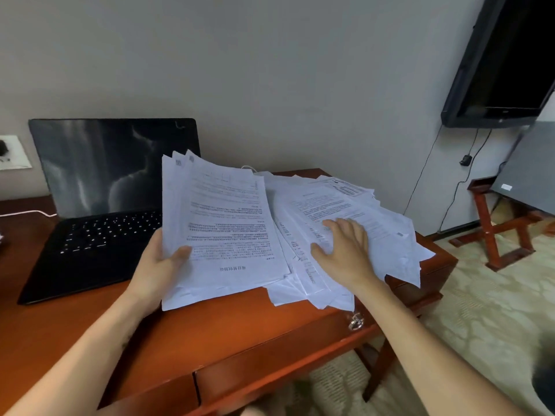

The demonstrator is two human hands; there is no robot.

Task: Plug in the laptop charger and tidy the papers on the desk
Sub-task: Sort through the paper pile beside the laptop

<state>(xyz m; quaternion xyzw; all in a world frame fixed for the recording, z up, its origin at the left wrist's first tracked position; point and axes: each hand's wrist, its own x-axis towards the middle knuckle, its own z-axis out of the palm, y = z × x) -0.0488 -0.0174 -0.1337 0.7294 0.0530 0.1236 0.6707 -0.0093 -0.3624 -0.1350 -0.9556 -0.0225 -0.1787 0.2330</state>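
My left hand grips a stack of printed papers by its left edge, thumb on top, lifting it tilted above the desk. My right hand rests flat, fingers spread, on a loose spread of papers that fans across the right end of the red-brown desk and hangs over its edge. An open black laptop with a dark screen stands at the left. A white cable runs along the desk behind it. A wall socket with a dark plug is at the far left.
A black TV hangs on the wall at upper right, with cables trailing down. A red wooden stand holds a grey panel at the right. The desk drawer has a metal handle. Patterned carpet covers the floor.
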